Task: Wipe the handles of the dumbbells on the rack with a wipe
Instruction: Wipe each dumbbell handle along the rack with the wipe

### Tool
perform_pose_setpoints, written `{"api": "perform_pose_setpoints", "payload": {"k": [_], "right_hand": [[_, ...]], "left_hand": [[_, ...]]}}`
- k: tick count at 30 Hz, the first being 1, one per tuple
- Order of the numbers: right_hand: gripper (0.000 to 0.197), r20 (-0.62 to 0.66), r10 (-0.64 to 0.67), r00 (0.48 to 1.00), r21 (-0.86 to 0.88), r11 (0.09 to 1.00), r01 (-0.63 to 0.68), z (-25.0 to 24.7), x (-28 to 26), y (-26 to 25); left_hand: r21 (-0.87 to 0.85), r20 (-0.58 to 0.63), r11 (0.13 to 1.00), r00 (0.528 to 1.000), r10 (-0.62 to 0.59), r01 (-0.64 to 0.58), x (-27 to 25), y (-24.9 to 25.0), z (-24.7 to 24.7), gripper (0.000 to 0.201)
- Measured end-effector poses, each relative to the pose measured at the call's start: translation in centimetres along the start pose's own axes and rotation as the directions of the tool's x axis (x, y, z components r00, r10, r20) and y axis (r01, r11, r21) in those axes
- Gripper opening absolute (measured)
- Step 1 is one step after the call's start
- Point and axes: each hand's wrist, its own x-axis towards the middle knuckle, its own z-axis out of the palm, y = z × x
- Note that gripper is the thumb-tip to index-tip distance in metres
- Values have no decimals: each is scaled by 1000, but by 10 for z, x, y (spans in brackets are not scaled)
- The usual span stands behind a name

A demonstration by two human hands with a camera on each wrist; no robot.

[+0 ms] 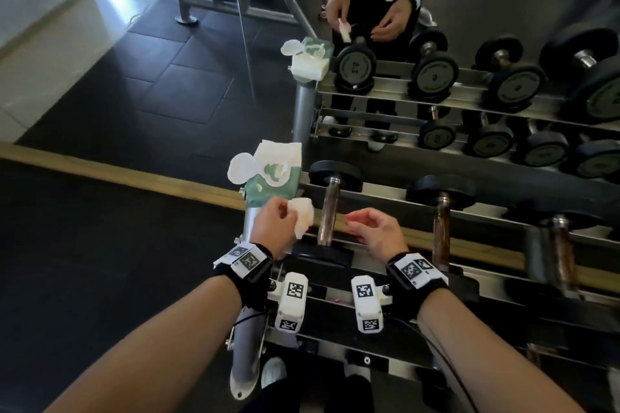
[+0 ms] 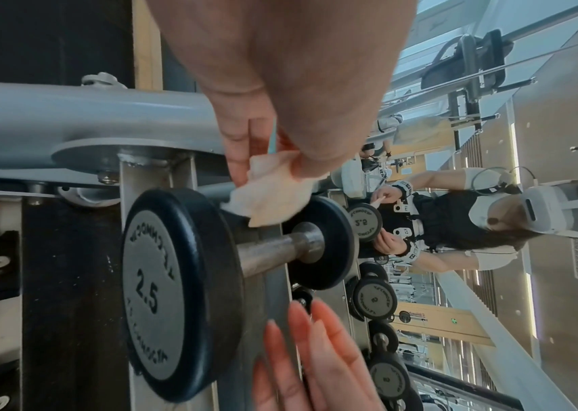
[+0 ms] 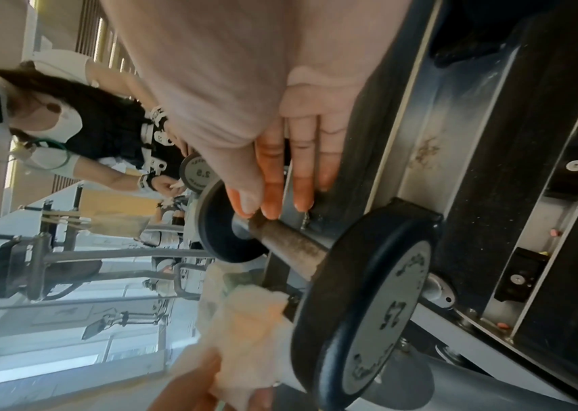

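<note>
The wipe [image 1: 303, 216] is a crumpled white wad pinched in the fingers [image 2: 242, 155] of the left hand [image 1: 276, 228], just left of the handle [image 1: 328, 211] of the 2.5 dumbbell [image 2: 161, 292] and not touching it. In the left wrist view the wad hangs just above that handle, close to the near plate's rim.

The 2.5 dumbbell lies at the left end of the rack [image 1: 396, 198] on the top rails, its handle dull and rust-brown, one black plate toward the mirror and one toward the person. The right hand [image 1: 375, 231] hovers just right of the handle, holding nothing, its fingers [image 3: 301, 166] loosely curled and slightly apart. In the right wrist view their tips sit close to the handle's far end; whether they touch it cannot be told.

Left of the 2.5 dumbbell, on the rack's end post [image 1: 248, 339], sits a green pack [image 1: 271, 178] of wipes with its white lid [image 1: 242, 168] flipped open. To the dumbbell's right, further dumbbells [image 1: 441, 211] lie on the same rails with similar brown handles. Behind the rack a mirror [image 1: 469, 43] repeats the dumbbells, the pack and the person's hands. Both wrists carry black bands with white marker-tagged cameras [image 1: 292, 302]. Dark floor tiles [image 1: 84, 278] lie left of the rack.
</note>
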Motion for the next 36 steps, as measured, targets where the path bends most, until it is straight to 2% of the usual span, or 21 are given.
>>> {"api": "perform_pose_setpoints", "payload": {"k": [2, 7, 10, 14, 17, 20, 23, 27, 31, 36], "right_hand": [[15, 14, 5, 1000, -27, 1000, -5, -4, -7, 9], [21, 106, 67, 992, 105, 991, -79, -6, -34, 26], [27, 128, 105, 986, 73, 991, -115, -6, -43, 36], [33, 103, 89, 991, 105, 989, -100, -2, -44, 40], [31, 69, 74, 995, 97, 992, -81, 0, -41, 41], [27, 53, 68, 996, 97, 993, -73, 3, -39, 40], [23, 36, 56, 998, 102, 993, -60, 6, -38, 40], [23, 19, 46, 999, 124, 991, -48, 8, -40, 42], [22, 8, 48, 999, 144, 988, -48, 10, -41, 45], [24, 6, 24, 1000, 140, 990, -25, 8, -40, 49]], "left_hand": [[3, -29, 1000, 999, 28, -28, 7, 2, -2, 14], [3, 66, 997, 995, 71, -72, 18, 1, 13, 33], [-27, 93, 998, 994, 62, -59, 25, -5, 26, 37], [-47, 155, 997, 985, 74, -68, 40, -8, 40, 34], [-185, 240, 983, 970, 29, 17, 48, -8, 47, 33], [-172, 291, 985, 955, 49, 2, 57, -7, 51, 45], [-159, 272, 987, 959, 75, -32, 59, -6, 51, 33], [-195, 287, 981, 956, 66, -10, 45, -21, 50, 24], [-252, 297, 968, 952, 67, 10, 38, -28, 50, 27], [-291, 309, 956, 950, 48, 46, 56, 1, 51, 39]]}}
